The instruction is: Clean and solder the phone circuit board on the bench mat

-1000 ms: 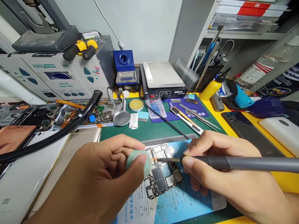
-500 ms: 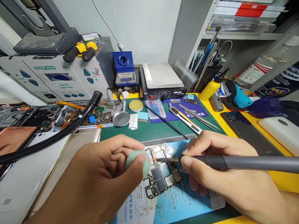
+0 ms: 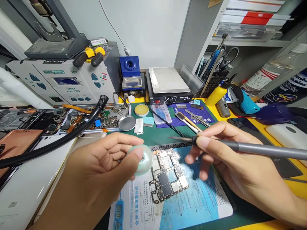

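My left hand pinches a translucent green spool of desoldering braid between thumb and fingers. A bit of copper-coloured braid shows at its right, by the circuit board's upper left edge. In my right hand is a grey soldering iron, gripped near its front like a pen. Its thin tip points left, raised above the board and apart from it. Below and between both hands lies the phone circuit board, on a blue and white printed sheet.
A hot-air station stands back left, its black hose crossing phone parts. Behind the board are a blue iron stand, a hot plate, a yellow paste tin and brushes. A yellow bottle stands right.
The iron's tip has lifted off the copper braid at the board and moved up and away. My right hand has risen with it. The spool has shifted slightly up and left.
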`<state>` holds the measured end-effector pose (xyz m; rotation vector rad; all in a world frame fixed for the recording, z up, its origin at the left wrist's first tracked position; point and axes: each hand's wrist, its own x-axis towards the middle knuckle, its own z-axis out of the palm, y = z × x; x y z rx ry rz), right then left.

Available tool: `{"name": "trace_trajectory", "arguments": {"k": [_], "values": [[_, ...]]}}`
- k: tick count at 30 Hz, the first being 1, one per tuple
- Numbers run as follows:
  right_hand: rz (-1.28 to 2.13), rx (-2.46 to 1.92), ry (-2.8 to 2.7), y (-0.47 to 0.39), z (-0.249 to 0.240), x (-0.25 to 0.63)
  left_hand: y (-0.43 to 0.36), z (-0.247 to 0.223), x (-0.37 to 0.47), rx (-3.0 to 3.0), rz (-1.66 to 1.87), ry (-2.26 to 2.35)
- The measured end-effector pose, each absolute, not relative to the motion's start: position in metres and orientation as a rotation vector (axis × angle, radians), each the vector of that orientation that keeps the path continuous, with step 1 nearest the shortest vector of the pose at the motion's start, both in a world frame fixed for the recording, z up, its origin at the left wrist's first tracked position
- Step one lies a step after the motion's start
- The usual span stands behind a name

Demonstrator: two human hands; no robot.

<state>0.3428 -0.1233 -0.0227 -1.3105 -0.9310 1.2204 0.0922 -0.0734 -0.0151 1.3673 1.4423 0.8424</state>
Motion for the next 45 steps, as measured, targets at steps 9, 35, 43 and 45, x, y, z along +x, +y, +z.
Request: {"name": "trace_trajectory", "arguments": {"k": [9, 35, 43, 45], "values": [[1.007, -1.494, -1.129, -0.112, -0.015, 0.335, -0.079, -0.012, 0.095, 1.360, 0.853, 1.639], [1.110, -1.455, -1.129, -0.130, -0.020, 0.332, -0.086, -0.014, 0.096, 1.417, 0.966, 1.556], [0.984, -1.324, -1.057, -0.114, -0.019, 0.336, -0.065, -0.011, 0.069, 1.532, 0.859, 1.362], [0.999, -1.284, -1.033, -0.113, -0.020, 0.336, -0.058, -0.009, 0.065, 1.570, 0.844, 1.219]]}}
